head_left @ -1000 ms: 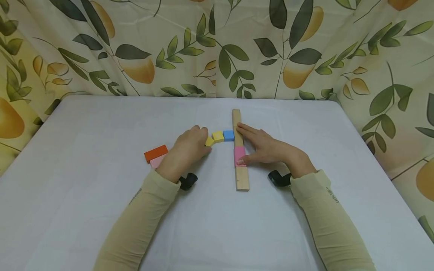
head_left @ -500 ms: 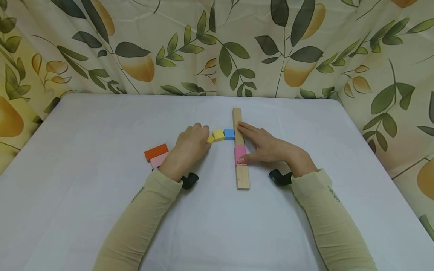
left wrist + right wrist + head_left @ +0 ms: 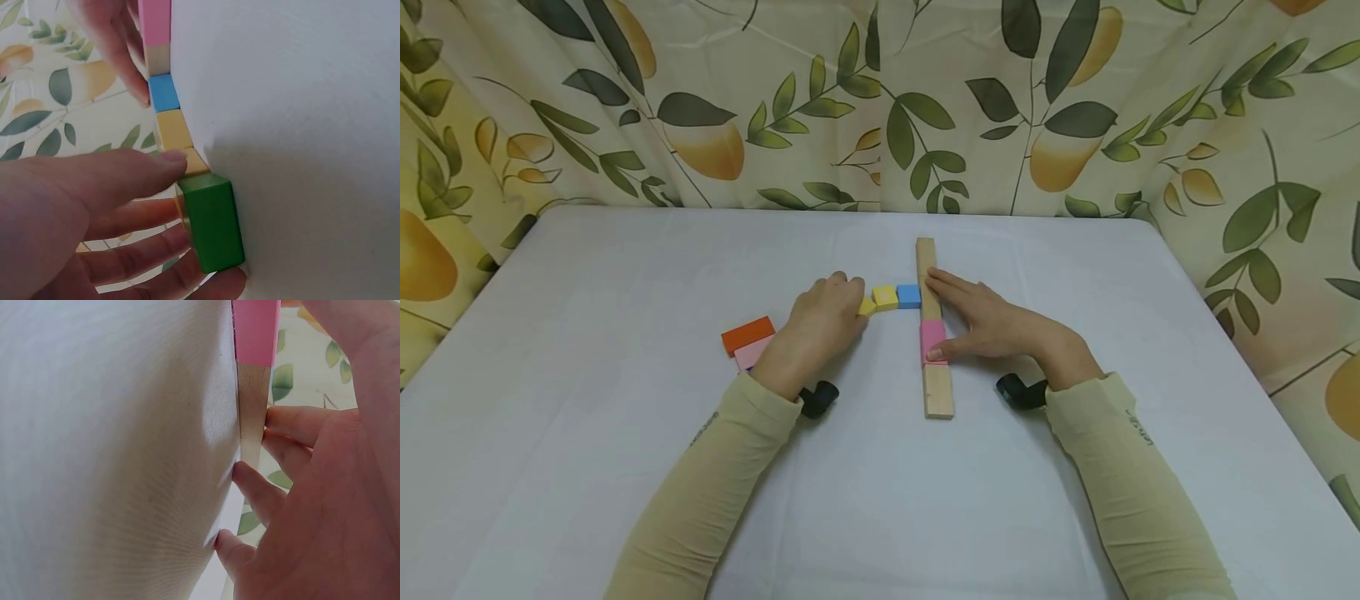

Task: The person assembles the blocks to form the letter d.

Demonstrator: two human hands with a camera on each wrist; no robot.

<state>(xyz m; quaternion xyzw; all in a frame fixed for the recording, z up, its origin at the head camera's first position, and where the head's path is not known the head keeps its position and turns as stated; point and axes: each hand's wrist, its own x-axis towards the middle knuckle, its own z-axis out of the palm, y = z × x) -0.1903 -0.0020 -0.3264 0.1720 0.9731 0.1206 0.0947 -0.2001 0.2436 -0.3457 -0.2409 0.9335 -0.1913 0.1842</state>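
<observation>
In the head view, my left hand (image 3: 820, 329) bends round the left end of a short row of blocks. The left wrist view shows its thumb on the second yellow block (image 3: 195, 161) and its fingers round the green block (image 3: 215, 222). Another yellow block (image 3: 885, 297) and a blue block (image 3: 908, 297) continue the row to a straight line of blocks. That line has a pink block (image 3: 933, 337) between plain wooden lengths, the far one (image 3: 927, 254) and the near one (image 3: 937, 392). My right hand (image 3: 996, 321) rests against its right side, fingers extended, thumb at the pink block.
Left of my left wrist lie an orange-red block (image 3: 748, 335) and a light pink block (image 3: 752, 353), partly covered by the wrist. A white cloth (image 3: 880, 500) covers the table. Behind it hangs a leaf-patterned curtain (image 3: 820, 108).
Over the last second my left hand has shifted very slightly right along the row, covering more of the second yellow block. The right hand stays against the straight line of blocks.
</observation>
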